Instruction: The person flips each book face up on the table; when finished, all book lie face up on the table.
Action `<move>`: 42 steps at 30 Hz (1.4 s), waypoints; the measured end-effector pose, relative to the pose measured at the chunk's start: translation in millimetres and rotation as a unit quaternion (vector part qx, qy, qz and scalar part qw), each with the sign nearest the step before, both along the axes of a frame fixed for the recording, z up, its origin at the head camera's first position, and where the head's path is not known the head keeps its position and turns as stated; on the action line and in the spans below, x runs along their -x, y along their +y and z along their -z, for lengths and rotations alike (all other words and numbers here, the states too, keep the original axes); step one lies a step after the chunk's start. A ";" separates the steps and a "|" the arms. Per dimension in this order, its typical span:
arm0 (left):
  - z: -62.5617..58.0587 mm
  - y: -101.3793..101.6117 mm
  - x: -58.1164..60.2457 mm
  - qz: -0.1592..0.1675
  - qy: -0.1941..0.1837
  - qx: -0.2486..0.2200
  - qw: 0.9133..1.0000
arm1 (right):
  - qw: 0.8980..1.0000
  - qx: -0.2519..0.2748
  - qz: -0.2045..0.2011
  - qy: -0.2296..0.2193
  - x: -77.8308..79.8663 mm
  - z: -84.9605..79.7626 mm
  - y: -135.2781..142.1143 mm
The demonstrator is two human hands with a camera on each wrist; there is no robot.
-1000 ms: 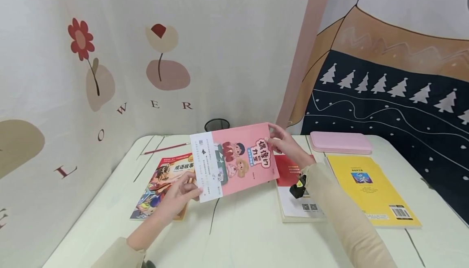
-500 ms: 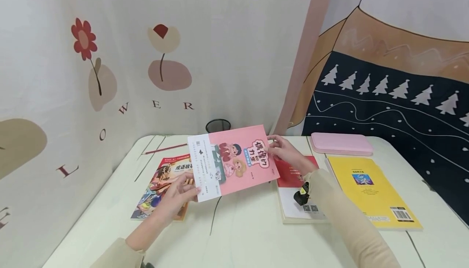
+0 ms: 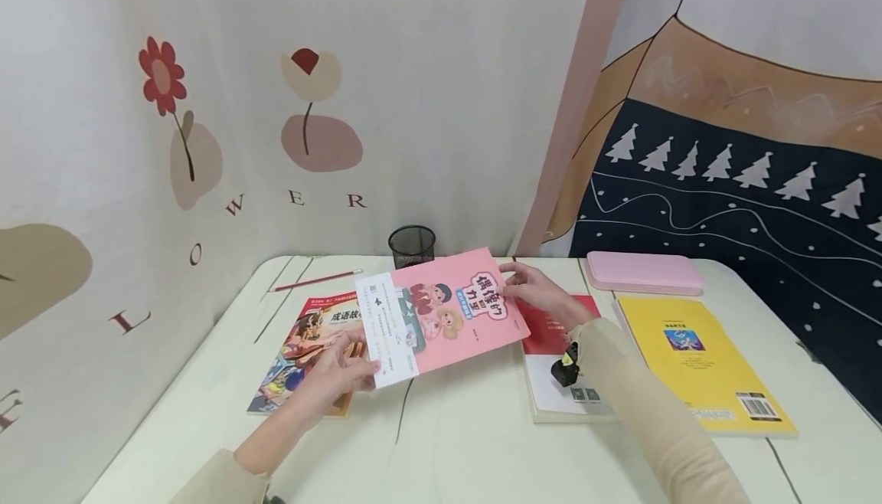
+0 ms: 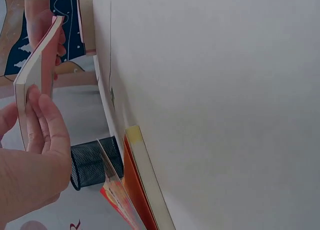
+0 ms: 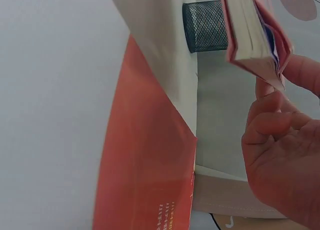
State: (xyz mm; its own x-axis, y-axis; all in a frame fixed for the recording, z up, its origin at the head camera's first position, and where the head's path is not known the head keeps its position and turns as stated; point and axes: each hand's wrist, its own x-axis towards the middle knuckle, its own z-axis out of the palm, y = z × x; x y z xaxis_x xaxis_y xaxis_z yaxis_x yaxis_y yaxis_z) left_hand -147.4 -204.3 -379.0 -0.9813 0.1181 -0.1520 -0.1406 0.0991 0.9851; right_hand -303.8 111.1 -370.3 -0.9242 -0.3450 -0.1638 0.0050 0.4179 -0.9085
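A pink book (image 3: 492, 332) with a white band at its left end is held up sideways over the table, its cover facing me. My left hand (image 3: 331, 372) grips the lower left corner, thumb on the cover and fingers behind; the left wrist view shows those fingers against the book's underside. At the right edge, my right hand (image 3: 540, 293) pinches the book. In the right wrist view, thumb and fingers of the right hand (image 5: 287, 150) pinch the edge by the cover, which bows slightly away from the pages. Behind the left hand lies a colourful storybook (image 3: 289, 358), partly covered.
Under the right forearm lies a red and white book (image 3: 551, 389). Further right are a yellow book (image 3: 717, 374) and a pink pencil case (image 3: 644, 273). A black mesh pen holder (image 3: 412, 245) stands at the back, with a red pencil (image 3: 317, 280) left of it on the table (image 3: 468, 443).
The pink book has come down a little and tilts further back, showing more of the pen holder behind it. Both hands keep hold of it; the right has lowered slightly.
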 end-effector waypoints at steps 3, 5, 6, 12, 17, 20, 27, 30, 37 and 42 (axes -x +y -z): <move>1.7 -0.2 -1.2 -0.022 -0.018 0.011 1.000 | 1.000 -0.011 -0.004 0.000 1.9 -1.4 -3.8; 3.3 0.4 -1.8 -0.044 -0.027 0.019 0.998 | 1.000 -0.015 -0.011 -0.002 3.0 -2.8 -6.2; 4.3 0.7 -2.3 -0.055 -0.031 0.021 0.998 | 1.000 -0.015 -0.016 -0.004 3.5 -3.4 -7.3; 9.6 4.7 -6.2 -0.099 -0.051 0.019 0.994 | 0.999 -0.017 -0.042 0.002 7.0 -3.4 -15.0; 14.0 14.2 -11.3 -0.106 -0.054 0.028 0.993 | 0.999 -0.019 -0.050 0.011 14.1 -0.1 -21.6; 16.6 19.1 -14.2 -0.100 -0.065 0.033 0.992 | 0.999 -0.033 -0.034 0.000 18.2 0.8 -26.3; 22.6 23.4 -22.8 -0.080 -0.081 0.026 0.993 | 0.998 -0.056 -0.031 -0.013 23.2 2.8 -38.0; 26.2 24.7 -25.5 -0.064 -0.089 0.009 0.994 | 0.997 -0.068 -0.036 -0.011 25.6 5.9 -41.6; 30.4 27.6 -30.9 -0.042 -0.113 -0.033 0.992 | 0.995 -0.095 -0.042 0.007 30.4 12.9 -49.7; 32.3 29.9 -32.7 -0.032 -0.136 -0.051 0.989 | 0.993 -0.104 -0.048 0.009 34.3 19.4 -56.0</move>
